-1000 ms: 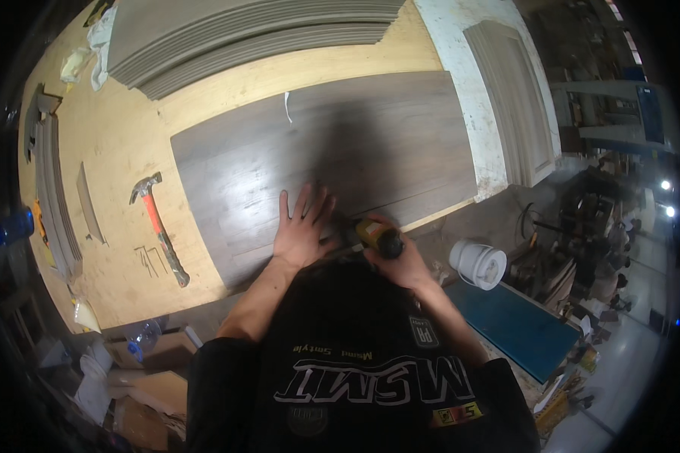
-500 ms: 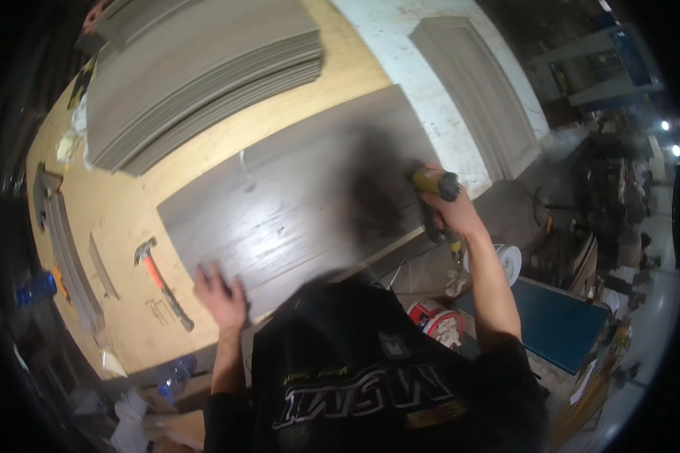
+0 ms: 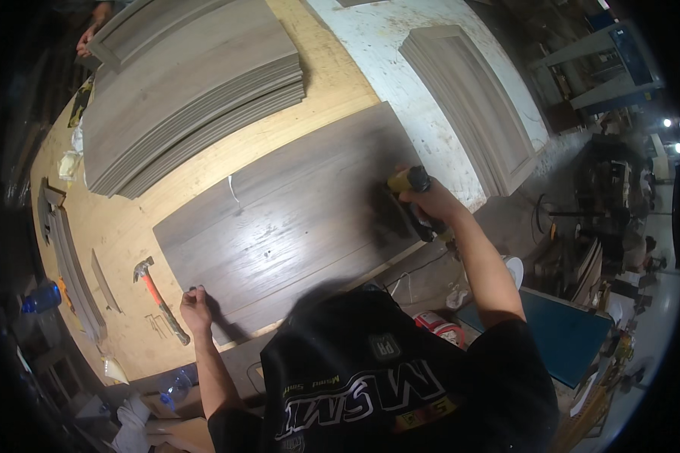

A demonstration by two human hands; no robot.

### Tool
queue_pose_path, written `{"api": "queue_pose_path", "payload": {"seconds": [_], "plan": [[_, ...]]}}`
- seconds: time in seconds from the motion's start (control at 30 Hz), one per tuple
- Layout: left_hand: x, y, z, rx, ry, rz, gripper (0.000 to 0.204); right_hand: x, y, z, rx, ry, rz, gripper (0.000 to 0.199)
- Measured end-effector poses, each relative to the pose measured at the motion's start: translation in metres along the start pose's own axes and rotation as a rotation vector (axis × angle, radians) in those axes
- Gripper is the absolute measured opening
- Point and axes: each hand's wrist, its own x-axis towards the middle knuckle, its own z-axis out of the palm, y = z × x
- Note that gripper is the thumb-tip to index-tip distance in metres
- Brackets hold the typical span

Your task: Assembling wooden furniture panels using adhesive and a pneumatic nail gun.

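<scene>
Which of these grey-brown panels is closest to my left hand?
The wide flat panel before you: its left edge is by your left hand; the stack beyond and panels at right lie farther off.

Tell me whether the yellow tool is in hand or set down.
In hand: the right hand wraps around the yellow tool, over the brown panel. Whether its tip touches, I cannot tell.

A flat grey-brown wood-grain panel (image 3: 295,200), light glaring off its middle, lies slantwise on the worktop (image 3: 140,234), with a yellow-and-black power tool (image 3: 409,180) in the right hand (image 3: 438,204) at its right end.
</scene>
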Motion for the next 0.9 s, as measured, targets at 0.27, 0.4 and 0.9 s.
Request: {"api": "queue_pose_path", "payload": {"seconds": [0.27,0.4,0.9], "plan": [[0.004,0.007,0.000,0.024,-0.016,-0.081,0.031,-0.005,0.001,0.005,0.022,-0.015,-0.005,0.057],[0.001,0.013,-0.007,0.033,-0.036,-0.074,0.028,-0.005,0.010,0.011,0.117,0.016,0.029,0.058],[-0.033,0.026,0.003,-0.016,0.164,0.141,0.017,-0.050,-0.121,0.251,0.011,-0.464,-0.226,0.067]]}}
